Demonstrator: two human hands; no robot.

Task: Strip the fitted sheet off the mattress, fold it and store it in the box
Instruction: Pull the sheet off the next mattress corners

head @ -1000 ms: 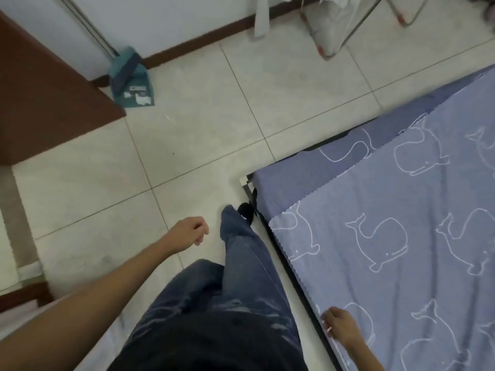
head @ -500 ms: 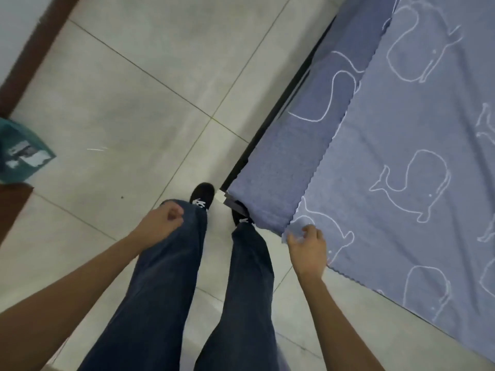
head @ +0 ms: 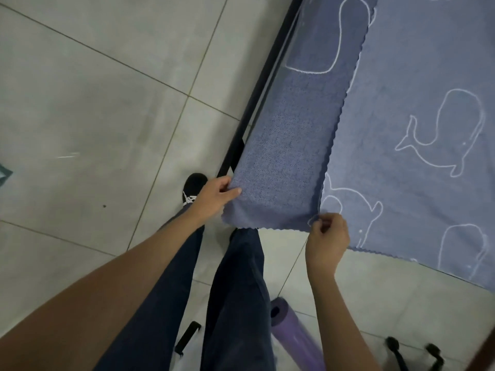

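The blue sheet (head: 407, 108) (white whale outlines all over it) lies spread on the bed at the right, reaching to the far edge of the view. The left hand (head: 213, 196) grasps its near left corner, thumb on top and fingers curled under the cloth, just beside the black bed rail (head: 257, 103). The right hand (head: 326, 239) pinches the wavy near edge, a little to the right. A purple rolled mat (head: 294, 341) lies on the tiled floor (head: 93, 103) near the person's legs.
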